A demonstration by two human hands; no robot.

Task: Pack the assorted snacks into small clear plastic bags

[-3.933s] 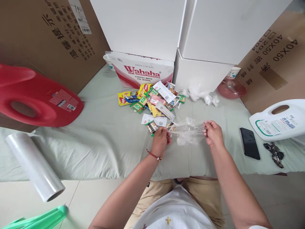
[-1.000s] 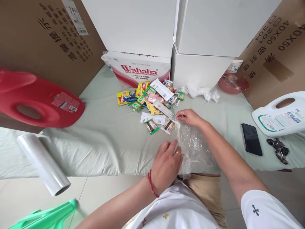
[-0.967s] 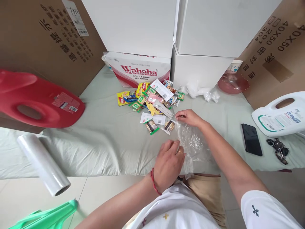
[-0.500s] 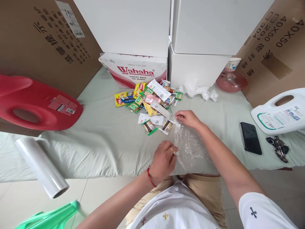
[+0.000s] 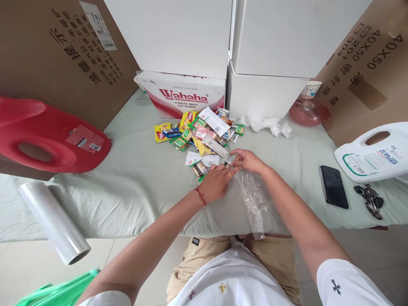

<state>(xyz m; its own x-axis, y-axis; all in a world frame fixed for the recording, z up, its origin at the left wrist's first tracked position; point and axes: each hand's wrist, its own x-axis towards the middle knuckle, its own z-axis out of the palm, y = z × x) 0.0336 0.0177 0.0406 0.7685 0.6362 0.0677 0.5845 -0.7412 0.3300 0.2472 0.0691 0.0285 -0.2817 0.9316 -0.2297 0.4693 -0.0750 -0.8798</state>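
My right hand (image 5: 248, 161) is closed in a pinch on the upper edge of a clear plastic bag (image 5: 256, 197). The bag trails down the cloth to the front edge, crumpled and see-through. Close beside it, my left hand (image 5: 216, 183) reaches over the front of a snack pile, fingers stretched toward my right fingertips. It covers most of a small snack packet; whether it touches that packet I cannot tell. Just left of those fingers lies a green-edged snack packet (image 5: 199, 169). Behind are a white wrapper (image 5: 204, 159), a long pale sachet (image 5: 215, 146) and yellow packets (image 5: 188, 120).
A Wahaha carton (image 5: 186, 95) and white boxes (image 5: 267, 93) stand behind the snacks. A red jug (image 5: 60, 144) and a film roll (image 5: 54, 223) lie left. At right are a phone (image 5: 334, 187), keys (image 5: 369, 199), a white jug (image 5: 376, 153) and a pink bowl (image 5: 309, 112).
My left hand has let go of the bag's lower part and moved up and forward, over a snack packet beside my right hand. The bag's loose end has dropped toward the front edge.
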